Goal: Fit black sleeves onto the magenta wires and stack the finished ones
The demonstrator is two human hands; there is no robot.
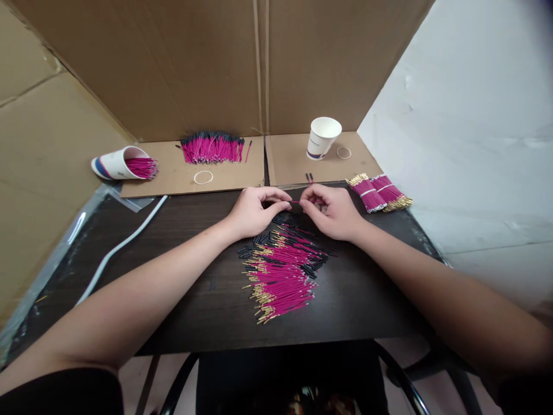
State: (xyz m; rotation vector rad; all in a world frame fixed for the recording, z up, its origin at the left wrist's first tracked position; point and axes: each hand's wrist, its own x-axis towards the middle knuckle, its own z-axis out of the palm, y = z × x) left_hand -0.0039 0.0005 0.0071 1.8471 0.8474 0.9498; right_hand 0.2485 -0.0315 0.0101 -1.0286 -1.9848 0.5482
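Observation:
A short magenta wire (295,202) spans the small gap between my two hands, just above the dark table. My left hand (259,210) pinches its left end between thumb and forefinger. At the other end, my right hand (330,210) is closed on it too, fingers curled. The wire's tips are hidden by my fingers. Below the hands lies a spread pile of magenta wires (280,276) with gold-coloured pins on their left ends. Loose black sleeves (283,219) are scattered around the top of that pile, and some wires there have black right ends.
Magenta wires with black ends (213,148) lie on cardboard (164,181) at the back. A tipped paper cup (114,164) holds more wires; another paper cup (323,138) stands upright. Banded wire bundles (378,193) lie right. Rubber bands (203,177) and a white cable (125,242) are visible.

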